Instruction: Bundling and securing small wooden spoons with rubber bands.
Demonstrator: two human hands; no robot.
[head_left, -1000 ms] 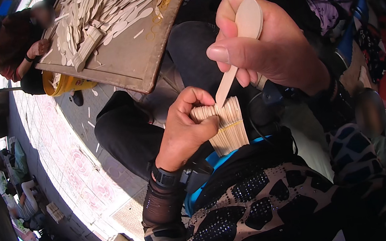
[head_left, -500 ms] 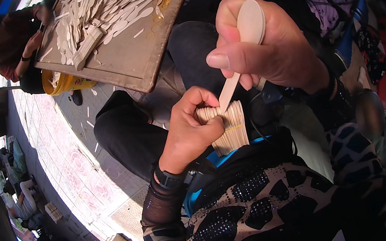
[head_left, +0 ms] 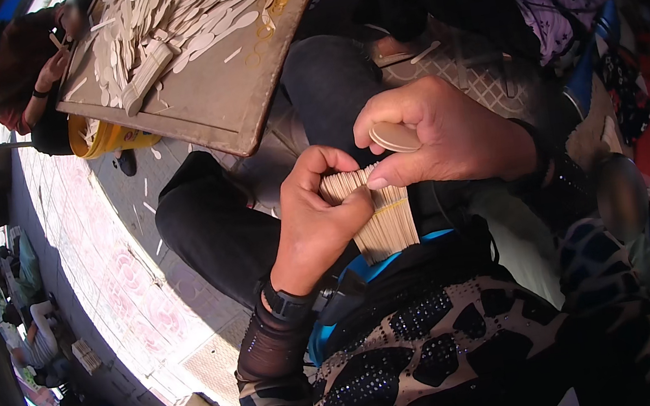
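Note:
A thick bundle of flat wooden spoons stands in my lap, with a yellow rubber band around it. My left hand is closed on its left side, thumb across the front and fingers behind. Over the bundle's upper right, my right hand is closed around at least one loose wooden spoon. Its rounded bowl shows between the curled fingers and thumb, while the handle is hidden. My right thumb tip touches the upper ends of the bundle.
A brown tray table ahead bears a heap of wooden spoons, a banded bundle and yellow rubber bands. Below its left edge stands a yellow bucket. Another person's hand works at the far left.
My right hand has come down to the bundle's top with the spoon, which was held higher with its handle pointing into the bundle. My left hand keeps its grip.

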